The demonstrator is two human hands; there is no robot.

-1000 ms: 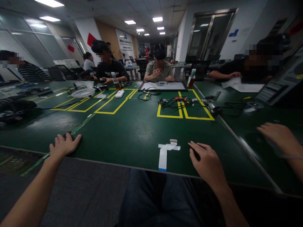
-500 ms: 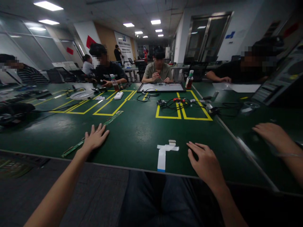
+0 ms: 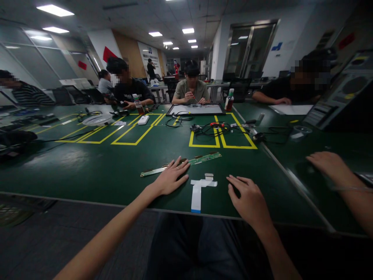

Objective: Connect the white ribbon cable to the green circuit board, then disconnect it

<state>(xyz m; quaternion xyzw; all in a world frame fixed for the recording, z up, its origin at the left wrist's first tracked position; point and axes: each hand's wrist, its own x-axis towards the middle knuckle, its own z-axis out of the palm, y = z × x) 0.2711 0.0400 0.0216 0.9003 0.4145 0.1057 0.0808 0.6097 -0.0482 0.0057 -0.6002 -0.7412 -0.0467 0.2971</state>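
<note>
Green circuit strip (image 3: pixel 205 158), one item, long and narrow, placed under the fingers (image 3: pixel 175 164) of the left hand (image 3: pixel 167 181). Twelve o'clock is taken as straight ahead of the wearer.

Left hand: palm down, fingers nearly straight and spread well apart, laid across the middle of the strip; thumb held out toward three o'clock. Thin ring on one finger. Strip ends project between eight and nine o'clock and between two and three.

Right hand: palm down near the table edge, fingers loosely extended, close together and slightly bent; thumb set apart, leaving a gap. Nearest article, at nine o'clock from it: white ribbon cable (image 3: pixel 196 196), arranged in an angled shape, blue end (image 3: pixel 196 211) toward six o'clock, small connector (image 3: pixel 209 177) at its far side. Cable lies between the two hands.

Further out, from the left hand: dark cables with a red part (image 3: pixel 217 125), one o'clock, over yellow tape outlines (image 3: pixel 240 147); framed panel (image 3: pixel 198 110), between twelve and one, a seated person (image 3: pixel 190 91) behind it; white box (image 3: pixel 143 119), eleven o'clock; round white grille (image 3: pixel 97 119), ten o'clock.

From the right hand: another person's hand (image 3: pixel 328 165), two o'clock; clear cup (image 3: pixel 297 133), one o'clock. All articles on a green tabletop (image 3: pixel 72 167).
</note>
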